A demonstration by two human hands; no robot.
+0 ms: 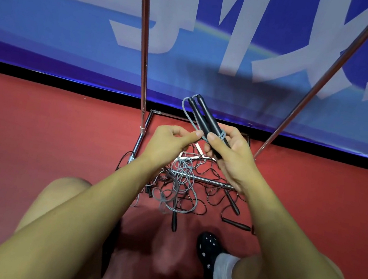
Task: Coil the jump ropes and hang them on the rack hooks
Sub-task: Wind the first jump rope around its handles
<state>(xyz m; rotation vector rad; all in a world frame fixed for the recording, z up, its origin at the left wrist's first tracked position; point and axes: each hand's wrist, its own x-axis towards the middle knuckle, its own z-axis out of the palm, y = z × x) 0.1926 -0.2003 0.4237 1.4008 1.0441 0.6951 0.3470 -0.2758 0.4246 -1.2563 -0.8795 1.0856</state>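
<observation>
Between the hands: a grey rope (188, 113) runs from the left fingertips up in a loop and back down to the 2 black handles (207, 121), wrapping round them just above the right thumb.
Right hand (228, 156): grasps both handles together, fingers curled round their lower ends, the handle tips pointing up and away from the person.
Left hand (170, 141): thumb and forefinger pinch the grey rope just beside the handles.
Below the hands: a tangled pile of ropes (185, 187) lies on the red floor (35, 128), grey cord mixed with thin dark cord, with several loose dark handles at its near and right edges; how many ropes there are is hard to tell.
Beyond the hands: 2 metal rack poles (145, 44) rise from a base frame (139, 142) on the floor, with a blue banner (52, 22) behind them.
Near the right forearm: a black shoe (209, 247) and white sock.
</observation>
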